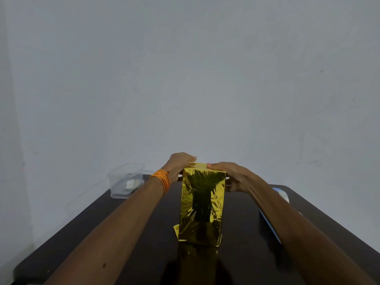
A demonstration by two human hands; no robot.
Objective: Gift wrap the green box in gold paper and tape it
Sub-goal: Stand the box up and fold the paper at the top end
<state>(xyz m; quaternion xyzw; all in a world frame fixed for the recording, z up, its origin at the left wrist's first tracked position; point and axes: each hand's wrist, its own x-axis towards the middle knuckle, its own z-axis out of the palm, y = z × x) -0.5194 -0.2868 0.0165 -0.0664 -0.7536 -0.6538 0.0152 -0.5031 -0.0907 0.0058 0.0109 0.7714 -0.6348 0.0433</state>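
Head view: gold-wrapped box (201, 204) upright; left hand (176, 167), right hand (232, 177) clamp its top.

No readable text in view.

No lettering, label, brand or number can be made out on the gold-wrapped box (201, 204), on the clear plastic container (125, 179), or on the partly hidden blue-and-white object (284, 196). The foil shows only creases and reflections.
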